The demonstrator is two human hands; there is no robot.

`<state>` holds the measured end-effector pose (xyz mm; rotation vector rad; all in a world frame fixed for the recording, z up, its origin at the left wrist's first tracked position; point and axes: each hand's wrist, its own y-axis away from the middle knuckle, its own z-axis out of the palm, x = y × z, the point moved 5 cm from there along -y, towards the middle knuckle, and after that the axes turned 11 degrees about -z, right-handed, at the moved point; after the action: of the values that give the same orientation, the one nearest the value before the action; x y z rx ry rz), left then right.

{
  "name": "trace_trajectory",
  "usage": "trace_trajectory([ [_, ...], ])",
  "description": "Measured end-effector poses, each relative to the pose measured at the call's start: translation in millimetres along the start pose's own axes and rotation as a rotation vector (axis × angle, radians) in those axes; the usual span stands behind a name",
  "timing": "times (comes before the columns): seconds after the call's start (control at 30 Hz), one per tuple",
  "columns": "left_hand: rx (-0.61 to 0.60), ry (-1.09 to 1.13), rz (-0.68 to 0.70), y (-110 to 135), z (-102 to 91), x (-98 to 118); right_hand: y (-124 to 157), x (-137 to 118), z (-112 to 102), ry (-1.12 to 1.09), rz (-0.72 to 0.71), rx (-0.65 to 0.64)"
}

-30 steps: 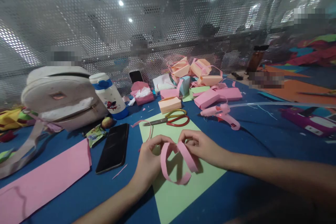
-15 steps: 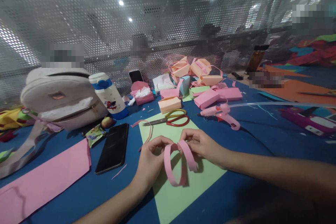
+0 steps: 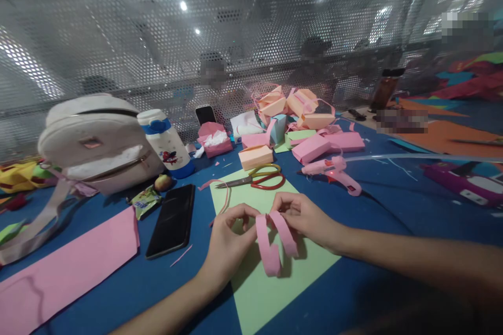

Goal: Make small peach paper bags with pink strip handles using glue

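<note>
A curled pink paper strip [image 3: 269, 251] hangs in loops between my two hands, over a light green sheet of paper [image 3: 275, 298]. My left hand [image 3: 231, 235] pinches it from the left with thumb and forefinger. From the right, my right hand [image 3: 301, 217] is closed on the strip near its top, its fingertips partly hidden behind the loop. Beyond my hands, scissors [image 3: 253, 180] with red and yellow handles lie on the sheet's far part. A thin pink paper sliver [image 3: 226, 199] curves beside their tips.
Folded paper boxes [image 3: 310, 147] are piled at the back before a perforated metal screen [image 3: 251, 36]. A pink glue gun [image 3: 334, 171] with a cord lies right of the scissors. To the left are a phone [image 3: 172, 222], a bottle [image 3: 167, 144], a backpack [image 3: 106, 152] and pink paper [image 3: 74, 272].
The strip's left loop has turned and narrowed, its lower end now curling free. My left hand has shifted slightly right; the right hand stays closed on the strip. The view has moved a little.
</note>
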<state>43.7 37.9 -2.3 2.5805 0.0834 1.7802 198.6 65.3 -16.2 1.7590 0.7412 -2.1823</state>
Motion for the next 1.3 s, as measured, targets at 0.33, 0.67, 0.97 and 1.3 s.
trace_trajectory([
  [0.33, 0.036, -0.019, 0.015, 1, -2.2, 0, -3, 0, -3, 0.011, -0.034, 0.021],
  [0.67, 0.037, -0.018, 0.021, 0, -2.6, 0, -2, -4, -2, 0.07, -0.068, 0.011],
  [0.97, 0.02, -0.096, 0.213, 9, -4.0, 9, -6, -11, -7, 0.145, -0.172, 0.026],
  [1.3, -0.425, -0.266, 0.674, 51, 16.1, 44, -10, -4, -8, 0.232, -0.155, 0.003],
])
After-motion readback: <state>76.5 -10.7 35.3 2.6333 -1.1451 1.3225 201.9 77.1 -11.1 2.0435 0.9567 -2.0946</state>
